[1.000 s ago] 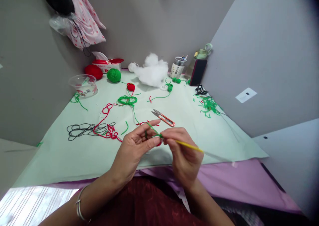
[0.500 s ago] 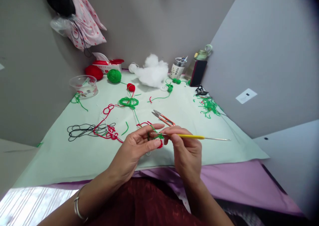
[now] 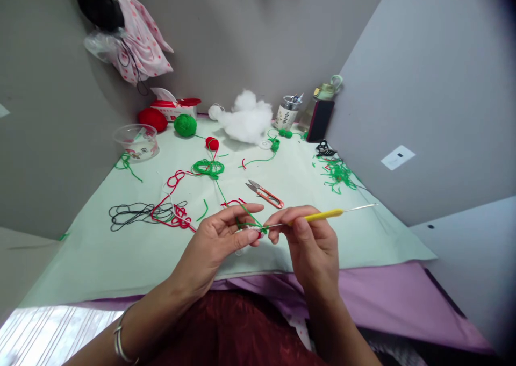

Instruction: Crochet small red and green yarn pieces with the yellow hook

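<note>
- crochet piece [image 3: 259,236], small, red, white and green: we hold it at the left fingertips, above the near part of the table [image 3: 363,237].
- left hand [image 3: 215,239]: we pinch the piece with thumb against curled fingers; the forefinger stands extended, apart from the thumb, beside the green strand [image 3: 252,215].
- right hand [image 3: 314,242]: we grip the hook [image 3: 324,215] by its yellow handle, thumb and fingers closed; its front shaft reaches the green stitches.
- step in hand: we judge it to be working a green stitch; whether the tip has caught yarn, we cannot tell.
- next move: in our judgement, it calls for steady strand tension and a controlled pull through the loop.
</note>
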`<state>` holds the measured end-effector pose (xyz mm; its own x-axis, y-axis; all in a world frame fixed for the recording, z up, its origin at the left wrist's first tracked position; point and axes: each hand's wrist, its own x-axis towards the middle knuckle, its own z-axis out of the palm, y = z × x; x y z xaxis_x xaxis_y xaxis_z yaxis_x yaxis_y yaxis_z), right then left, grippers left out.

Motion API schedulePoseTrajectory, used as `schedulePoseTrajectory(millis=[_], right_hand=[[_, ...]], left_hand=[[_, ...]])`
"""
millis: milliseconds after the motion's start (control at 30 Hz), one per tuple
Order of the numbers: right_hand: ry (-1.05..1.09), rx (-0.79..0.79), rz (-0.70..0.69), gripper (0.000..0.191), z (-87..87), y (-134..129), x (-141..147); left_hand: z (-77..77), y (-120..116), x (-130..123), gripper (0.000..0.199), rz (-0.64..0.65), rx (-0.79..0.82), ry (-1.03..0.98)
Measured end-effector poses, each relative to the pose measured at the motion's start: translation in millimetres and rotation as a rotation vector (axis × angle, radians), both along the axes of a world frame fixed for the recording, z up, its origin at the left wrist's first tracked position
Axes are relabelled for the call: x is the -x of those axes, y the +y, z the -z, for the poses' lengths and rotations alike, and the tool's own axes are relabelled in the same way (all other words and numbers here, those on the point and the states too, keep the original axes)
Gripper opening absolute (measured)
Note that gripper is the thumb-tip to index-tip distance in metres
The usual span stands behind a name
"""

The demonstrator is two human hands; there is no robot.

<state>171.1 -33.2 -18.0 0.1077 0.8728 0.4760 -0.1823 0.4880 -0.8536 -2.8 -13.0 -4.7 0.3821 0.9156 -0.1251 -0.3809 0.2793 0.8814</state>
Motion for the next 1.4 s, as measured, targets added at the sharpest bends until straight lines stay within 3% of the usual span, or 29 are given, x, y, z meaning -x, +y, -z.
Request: schedulePoseTrajectory(millis=[100, 333, 467, 600, 733, 867, 967, 1100, 1167, 1267, 1400], right_hand=[[-0.181, -0.08, 0.084, 0.02, -3.0, -6.0, -2.5], [-0.749, -0.432, 0.276, 0.024, -4.3, -12.3, -0.8], [-0.923, -0.579, 0.521, 0.032, 9.7, -9.6, 6.3], [-0.581, -0.419, 0.493, 0.029, 11.9, -8.8, 10.3], [-0.221, -0.171, 0.335, 0.021, 3.3, -6.6, 11.2], [-0.235, -0.129, 0.254, 0.02, 2.1, -2.8, 15.0], [-0.359, -0.213, 0.312, 0.024, 6.3, -4.5, 17.6], [-0.56, -0.371, 0.422, 0.029, 8.7, -7.8, 15.0], [-0.423, -0.289, 0.412, 0.028, 6.6, -6.9, 12.0], [-0.145, -0.095, 0.284, 0.024, 3.3, -2.9, 9.4], [-0.13, -0.061, 0.152, 0.018, 4.5, 1.0, 10.7]], left_hand=[[-0.5, -0.5, 0.4, 0.034, -0.018, -0.022, 0.025], [-2.4, -3.5, -4.0, 0.037, -0.137, -0.109, 0.107], [0.1, -5.2, -8.3, 0.049, -0.081, 0.053, -0.078], [0.3, -2.0, -7.7, 0.04, 0.052, 0.258, -0.218], [-4.4, -2.0, -7.4, 0.037, 0.009, 0.17, -0.193], [-6.4, -5.6, -11.2, 0.041, -0.027, 0.088, -0.132], [-3.5, -5.7, -13.6, 0.04, -0.066, 0.07, -0.131], [1.7, -1.0, -12.0, 0.041, 0.023, 0.225, -0.236], [1.9, 1.9, -9.8, 0.034, 0.031, 0.295, -0.265], [-1.2, 3.0, -8.4, 0.027, -0.031, 0.261, -0.244], [-3.9, -0.9, -10.1, 0.033, -0.009, 0.085, -0.125]])
